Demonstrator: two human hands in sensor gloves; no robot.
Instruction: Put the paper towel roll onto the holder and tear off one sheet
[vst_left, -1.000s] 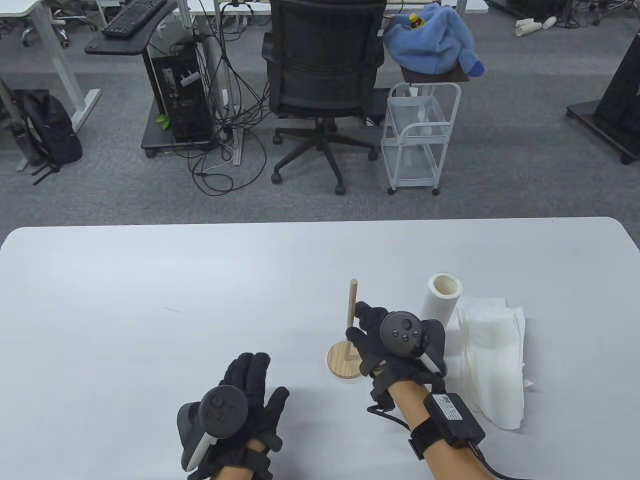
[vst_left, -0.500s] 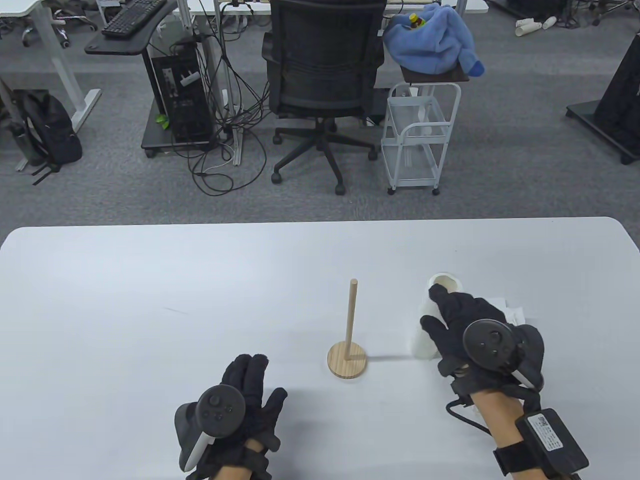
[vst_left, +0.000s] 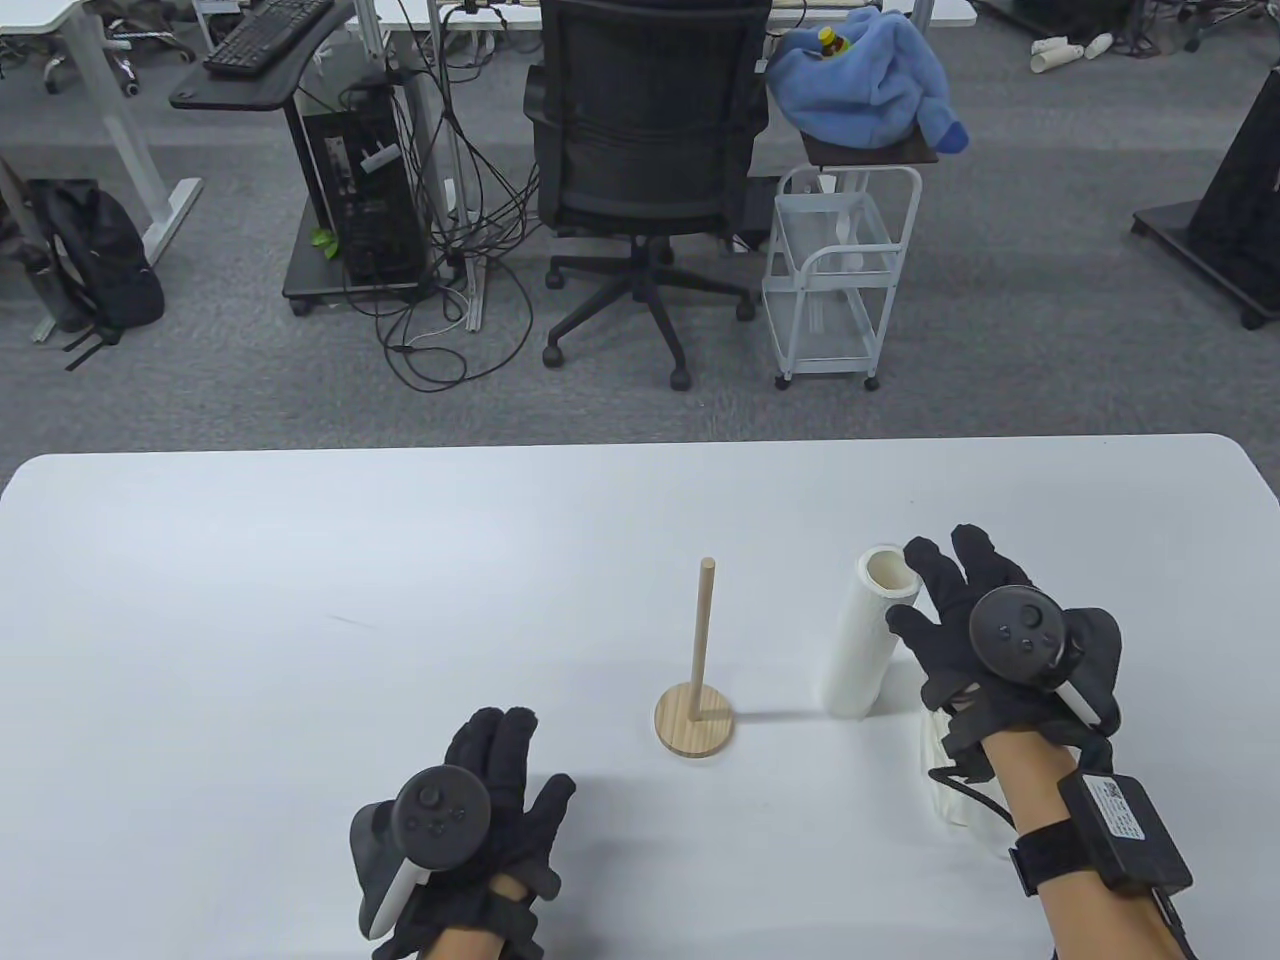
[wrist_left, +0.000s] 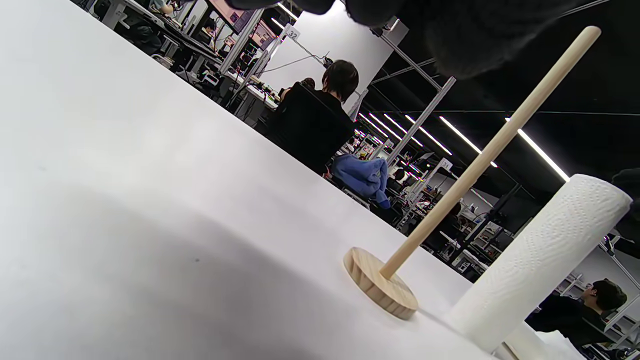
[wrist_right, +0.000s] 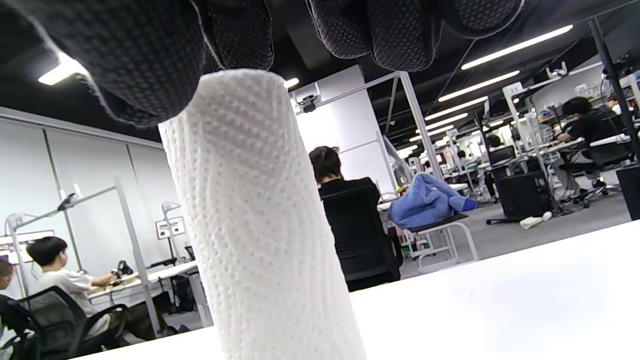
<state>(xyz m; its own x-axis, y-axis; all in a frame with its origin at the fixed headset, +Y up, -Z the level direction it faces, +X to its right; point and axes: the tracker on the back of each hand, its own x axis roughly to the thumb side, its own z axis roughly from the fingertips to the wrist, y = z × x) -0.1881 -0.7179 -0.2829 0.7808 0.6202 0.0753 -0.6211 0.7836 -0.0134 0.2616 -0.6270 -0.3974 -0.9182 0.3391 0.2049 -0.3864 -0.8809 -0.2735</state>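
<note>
The white paper towel roll (vst_left: 863, 640) stands upright on the table, right of the wooden holder (vst_left: 694, 722), whose thin rod is bare. My right hand (vst_left: 962, 592) is beside the roll's top on its right, fingers spread and fairly straight, thumb close to the roll. In the right wrist view the fingertips (wrist_right: 150, 55) hang just over the roll (wrist_right: 260, 225) without closing round it. My left hand (vst_left: 492, 788) lies flat on the table near the front edge, left of the holder. The left wrist view shows the holder (wrist_left: 381, 291) and the roll (wrist_left: 535, 265) side by side.
A pile of loose white paper sheets (vst_left: 945, 795) lies under my right wrist. Beyond the table's far edge stand an office chair (vst_left: 645, 150) and a white trolley (vst_left: 840, 280) with a blue cloth on top.
My right hand left the holder's rod and moved right, passing over the roll to its right side. The left hand stayed put. The roll and holder have not visibly shifted.
</note>
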